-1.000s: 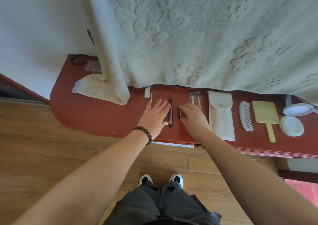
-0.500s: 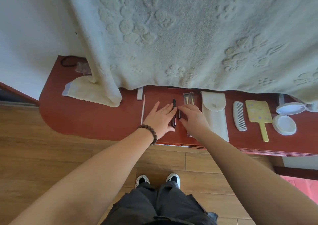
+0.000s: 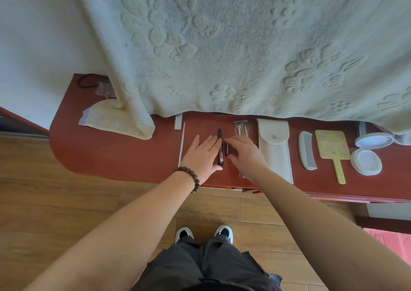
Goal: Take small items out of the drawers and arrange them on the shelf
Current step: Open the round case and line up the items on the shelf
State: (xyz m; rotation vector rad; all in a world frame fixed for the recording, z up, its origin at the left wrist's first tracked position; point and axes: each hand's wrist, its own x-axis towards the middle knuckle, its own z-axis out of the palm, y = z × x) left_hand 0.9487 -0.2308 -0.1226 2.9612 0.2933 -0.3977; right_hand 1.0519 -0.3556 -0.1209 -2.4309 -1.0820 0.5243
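I see my left hand point(image 3: 203, 154) flat and spread on the red shelf point(image 3: 115, 155), its fingers touching a dark pen point(image 3: 220, 148). My right hand point(image 3: 244, 154) curls over a second pen point(image 3: 227, 149) beside it; its grip I cannot tell. A white pouch point(image 3: 275, 150) lies just right.

– What is the room like?

– The floor point(image 3: 66, 193) is made of brown wood planks. A plain white wall point(image 3: 33, 46) is on the left, and it looks bright with daylight.

– What furniture is there?

– A long red-brown shelf point(image 3: 115, 155) with a round corner sits low by the floor. A big pale fuzzy blanket point(image 3: 222, 46) with flower shapes pressed in it hangs down over the back of the shelf. Something pink point(image 3: 395, 244) shows in the bottom right corner
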